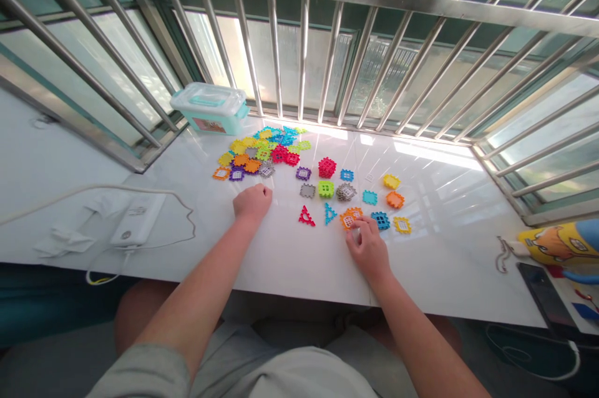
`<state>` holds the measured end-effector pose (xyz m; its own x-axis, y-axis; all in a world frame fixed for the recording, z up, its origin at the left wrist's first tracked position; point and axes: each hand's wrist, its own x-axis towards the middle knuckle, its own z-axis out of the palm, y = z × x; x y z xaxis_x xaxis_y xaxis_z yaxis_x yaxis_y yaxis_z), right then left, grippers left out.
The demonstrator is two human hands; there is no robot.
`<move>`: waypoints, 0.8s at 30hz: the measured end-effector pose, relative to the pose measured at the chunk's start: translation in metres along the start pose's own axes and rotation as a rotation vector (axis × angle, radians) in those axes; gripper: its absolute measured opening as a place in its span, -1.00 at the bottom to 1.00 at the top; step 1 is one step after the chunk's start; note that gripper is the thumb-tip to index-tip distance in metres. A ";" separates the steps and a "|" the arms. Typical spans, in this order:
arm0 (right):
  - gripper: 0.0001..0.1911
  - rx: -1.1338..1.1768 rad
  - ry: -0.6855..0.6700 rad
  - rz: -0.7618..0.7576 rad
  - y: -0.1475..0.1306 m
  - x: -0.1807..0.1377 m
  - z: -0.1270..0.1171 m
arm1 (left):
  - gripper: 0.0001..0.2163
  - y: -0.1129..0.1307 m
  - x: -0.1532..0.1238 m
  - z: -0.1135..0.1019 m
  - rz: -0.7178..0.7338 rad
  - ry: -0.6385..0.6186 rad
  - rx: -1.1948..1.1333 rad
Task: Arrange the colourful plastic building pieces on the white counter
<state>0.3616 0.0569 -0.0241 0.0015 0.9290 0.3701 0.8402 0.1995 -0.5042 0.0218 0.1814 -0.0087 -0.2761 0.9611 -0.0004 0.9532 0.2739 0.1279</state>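
Observation:
My left hand (253, 202) rests on the white tabletop as a loose fist, with nothing visible in it, just below a heap of colourful interlocking plastic building pieces (253, 164). With bent fingers, my right hand (369, 249) grips the near edge of an orange window-shaped building piece (347, 219); the fingertips partly hide it. Right beside that hand lie a dark blue window piece (380, 220) and a yellow frame piece (402, 225). To its left are a blue triangle piece (330, 214) and a red triangle piece (306, 216).
Loose pieces lie spread mid-table, with a red assembled block (327, 167) and a grey one (346, 191). A lidded teal box (210, 108) stands at the back left. A white power bank (138, 220) with cables is left; a phone (545, 298) is right. Metal bars (304, 42) line the back.

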 end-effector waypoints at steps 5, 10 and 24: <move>-0.80 -0.003 0.008 -0.005 0.000 0.000 0.000 | -0.56 0.000 0.000 0.000 -0.004 0.005 -0.004; -0.80 -0.006 0.005 -0.004 0.001 0.000 0.001 | -0.56 0.000 0.000 -0.001 0.002 0.003 -0.004; -0.72 0.131 0.294 0.067 0.007 -0.002 -0.010 | -0.57 0.000 0.000 0.000 -0.003 0.009 -0.009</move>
<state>0.3731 0.0528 -0.0204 0.2273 0.8152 0.5327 0.7558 0.1972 -0.6244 0.0218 0.1815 -0.0082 -0.2804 0.9598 0.0085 0.9512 0.2767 0.1369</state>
